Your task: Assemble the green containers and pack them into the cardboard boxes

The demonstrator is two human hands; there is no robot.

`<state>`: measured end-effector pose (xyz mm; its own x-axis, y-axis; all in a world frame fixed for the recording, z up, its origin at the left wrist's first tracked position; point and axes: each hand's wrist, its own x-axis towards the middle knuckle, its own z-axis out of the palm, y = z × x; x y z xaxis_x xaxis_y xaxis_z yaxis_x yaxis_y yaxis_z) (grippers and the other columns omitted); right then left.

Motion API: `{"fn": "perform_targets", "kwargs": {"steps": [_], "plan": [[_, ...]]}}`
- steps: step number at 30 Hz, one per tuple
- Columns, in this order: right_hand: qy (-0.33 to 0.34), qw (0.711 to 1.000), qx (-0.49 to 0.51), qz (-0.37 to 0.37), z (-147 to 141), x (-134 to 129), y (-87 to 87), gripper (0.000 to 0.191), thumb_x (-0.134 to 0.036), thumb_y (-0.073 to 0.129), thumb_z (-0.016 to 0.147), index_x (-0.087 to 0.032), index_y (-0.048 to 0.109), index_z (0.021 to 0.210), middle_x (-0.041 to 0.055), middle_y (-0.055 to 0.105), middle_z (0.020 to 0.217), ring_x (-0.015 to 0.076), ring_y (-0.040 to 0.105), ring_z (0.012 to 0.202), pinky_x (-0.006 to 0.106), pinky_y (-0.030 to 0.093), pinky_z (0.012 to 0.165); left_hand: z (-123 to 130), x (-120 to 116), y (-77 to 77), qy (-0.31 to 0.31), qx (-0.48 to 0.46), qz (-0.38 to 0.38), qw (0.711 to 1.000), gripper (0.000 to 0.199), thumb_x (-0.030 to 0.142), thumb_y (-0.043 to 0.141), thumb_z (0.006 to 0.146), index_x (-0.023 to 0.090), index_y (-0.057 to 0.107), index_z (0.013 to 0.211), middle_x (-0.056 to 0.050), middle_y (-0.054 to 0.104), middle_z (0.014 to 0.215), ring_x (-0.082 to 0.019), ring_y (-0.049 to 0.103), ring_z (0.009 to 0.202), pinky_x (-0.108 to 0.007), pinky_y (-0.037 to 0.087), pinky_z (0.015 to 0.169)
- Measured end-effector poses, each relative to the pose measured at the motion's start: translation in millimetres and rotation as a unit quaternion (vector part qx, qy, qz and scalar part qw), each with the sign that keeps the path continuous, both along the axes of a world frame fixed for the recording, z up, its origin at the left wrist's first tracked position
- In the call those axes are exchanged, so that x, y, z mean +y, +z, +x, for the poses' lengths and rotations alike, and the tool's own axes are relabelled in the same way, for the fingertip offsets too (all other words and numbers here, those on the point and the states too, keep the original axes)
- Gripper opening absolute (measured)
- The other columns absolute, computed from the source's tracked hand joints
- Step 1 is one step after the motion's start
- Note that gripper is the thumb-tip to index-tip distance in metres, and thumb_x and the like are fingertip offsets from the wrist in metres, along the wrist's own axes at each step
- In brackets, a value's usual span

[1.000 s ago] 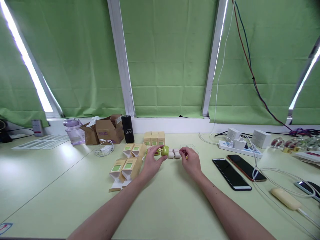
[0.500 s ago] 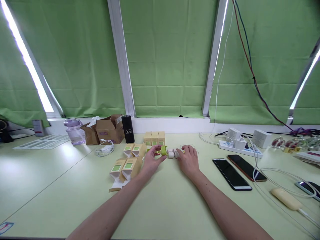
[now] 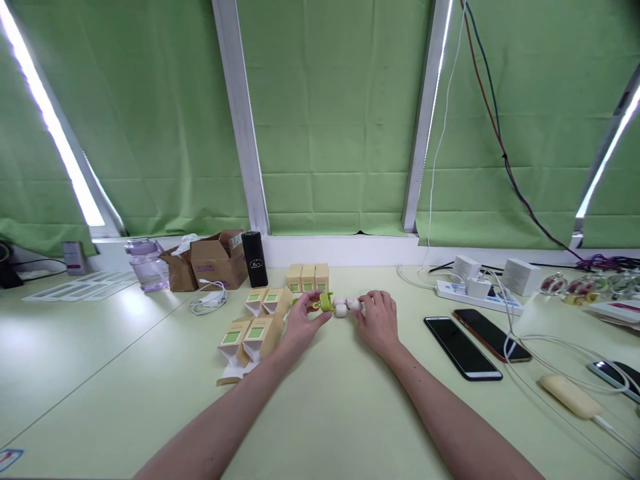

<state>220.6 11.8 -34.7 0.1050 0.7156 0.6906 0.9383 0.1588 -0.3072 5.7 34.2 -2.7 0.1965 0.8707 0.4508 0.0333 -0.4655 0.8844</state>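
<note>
My left hand (image 3: 301, 321) is closed on a small yellow-green plastic piece (image 3: 327, 302), pinched between thumb and fingers just above the table. Right beside it lie several small whitish roll-shaped pieces (image 3: 341, 311). My right hand (image 3: 379, 319) has its thumb and fingertips closed around the rightmost whitish piece (image 3: 354, 305), partly covering it. Left of my left hand stand several open tan cartons (image 3: 263, 331) with green labels, their flaps folded out. Another row of tan cartons (image 3: 308, 277) stands upright behind my left hand.
At the right lie a black phone (image 3: 463, 348), a second phone (image 3: 493, 333), a cream oval device (image 3: 570, 396) with a cable, and a power strip (image 3: 475, 295) with chargers. Toward the back left are a cardboard box (image 3: 216, 261), a black cylinder (image 3: 255, 259), a purple bottle (image 3: 149, 265) and a coiled cable (image 3: 209, 301).
The fingers of my right hand have shifted slightly, and more of the whitish piece at their tips shows. My left hand keeps its hold on the yellow-green piece. The view has moved a little.
</note>
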Motion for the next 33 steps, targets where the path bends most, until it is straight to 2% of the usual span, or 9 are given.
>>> {"fn": "perform_targets", "kwargs": {"steps": [2, 4, 6, 8, 11, 14, 18, 22, 33], "plan": [[0.033, 0.993, 0.114, 0.017, 1, 1, 2.7, 0.02, -0.035, 0.06, 0.094, -0.021, 0.07, 0.104, 0.0128, 0.066, 0.112, 0.0322, 0.051, 0.112, 0.047, 0.04, 0.096, 0, -2, 1.2, 0.0, -0.004, -0.005, 1.0, 0.053, 0.03, 0.082, 0.075, 0.021, 0.061, 0.123, -0.011, 0.072, 0.12, -0.025, 0.069, 0.108, -0.043, 0.055, 0.096], [0.093, 0.966, 0.241, 0.03, 1, 0, 7.4, 0.03, -0.048, 0.058, 0.094, -0.021, 0.069, 0.097, 0.0109, 0.067, 0.105, 0.03, 0.055, 0.104, 0.045, 0.044, 0.093, 0, -3, 2.1, -0.003, -0.01, -0.008, 1.0, 0.054, 0.029, 0.082, 0.076, 0.021, 0.06, 0.124, -0.012, 0.072, 0.121, -0.024, 0.069, 0.108, -0.043, 0.054, 0.097], [0.174, 0.915, 0.364, 0.028, -2, -3, 13.8, 0.038, -0.057, 0.06, 0.091, -0.021, 0.069, 0.091, 0.0084, 0.067, 0.096, 0.0258, 0.058, 0.09, 0.041, 0.047, 0.083, 0, -4, 2.6, -0.008, -0.017, -0.006, 1.0, 0.054, 0.029, 0.082, 0.077, 0.02, 0.06, 0.125, -0.012, 0.072, 0.121, -0.024, 0.069, 0.11, -0.043, 0.054, 0.097], [0.251, 0.846, 0.47, 0.014, -7, -9, 21.0, 0.041, -0.062, 0.065, 0.087, -0.021, 0.069, 0.088, 0.0056, 0.068, 0.087, 0.0222, 0.058, 0.08, 0.035, 0.048, 0.073, 0, -4, 2.8, -0.012, -0.025, 0.0, 1.0, 0.054, 0.029, 0.083, 0.076, 0.02, 0.06, 0.124, -0.012, 0.072, 0.121, -0.025, 0.069, 0.111, -0.042, 0.054, 0.097], [0.332, 0.755, 0.566, -0.013, -17, -20, 30.9, 0.043, -0.064, 0.07, 0.084, -0.021, 0.066, 0.077, 0.0025, 0.063, 0.073, 0.0175, 0.054, 0.065, 0.031, 0.044, 0.059, 0, -5, 2.7, -0.021, -0.033, 0.005, 0.999, 0.054, 0.028, 0.082, 0.077, 0.02, 0.059, 0.124, -0.011, 0.072, 0.121, -0.025, 0.069, 0.112, -0.042, 0.054, 0.098], [0.369, 0.709, 0.6, -0.038, -25, -28, 37.2, 0.041, -0.062, 0.075, 0.081, -0.021, 0.069, 0.081, 0.0054, 0.068, 0.082, 0.0191, 0.059, 0.071, 0.03, 0.046, 0.058, 0, -5, 2.5, -0.033, -0.038, 0.003, 0.999, 0.054, 0.027, 0.082, 0.076, 0.02, 0.057, 0.124, -0.012, 0.072, 0.121, -0.025, 0.069, 0.113, -0.042, 0.055, 0.098], [0.387, 0.683, 0.617, -0.058, -29, -32, 39.1, 0.041, -0.058, 0.08, 0.077, -0.021, 0.07, 0.092, 0.0086, 0.074, 0.095, 0.0226, 0.067, 0.081, 0.031, 0.051, 0.061, 1, -6, 2.6, -0.043, -0.043, 0.002, 0.998, 0.055, 0.024, 0.083, 0.074, 0.02, 0.056, 0.122, -0.012, 0.071, 0.123, -0.025, 0.069, 0.113, -0.042, 0.055, 0.098], [0.398, 0.668, 0.625, -0.062, -30, -31, 37.0, 0.044, -0.05, 0.087, 0.071, -0.023, 0.064, 0.097, 0.0083, 0.077, 0.095, 0.0253, 0.072, 0.086, 0.033, 0.053, 0.065, 1, -6, 3.9, -0.047, -0.044, -0.007, 0.998, 0.055, 0.024, 0.084, 0.072, 0.019, 0.057, 0.12, -0.012, 0.071, 0.123, -0.025, 0.069, 0.112, -0.04, 0.055, 0.095], [0.386, 0.696, 0.604, -0.044, -29, -33, 37.6, 0.041, -0.042, 0.087, 0.07, -0.023, 0.065, 0.099, 0.0038, 0.07, 0.094, 0.0176, 0.063, 0.078, 0.028, 0.053, 0.062, 1, -6, 3.2, -0.03, -0.022, 0.016, 0.999, 0.052, 0.024, 0.083, 0.071, 0.02, 0.059, 0.117, -0.01, 0.071, 0.121, -0.025, 0.068, 0.109, -0.042, 0.054, 0.097]]}}
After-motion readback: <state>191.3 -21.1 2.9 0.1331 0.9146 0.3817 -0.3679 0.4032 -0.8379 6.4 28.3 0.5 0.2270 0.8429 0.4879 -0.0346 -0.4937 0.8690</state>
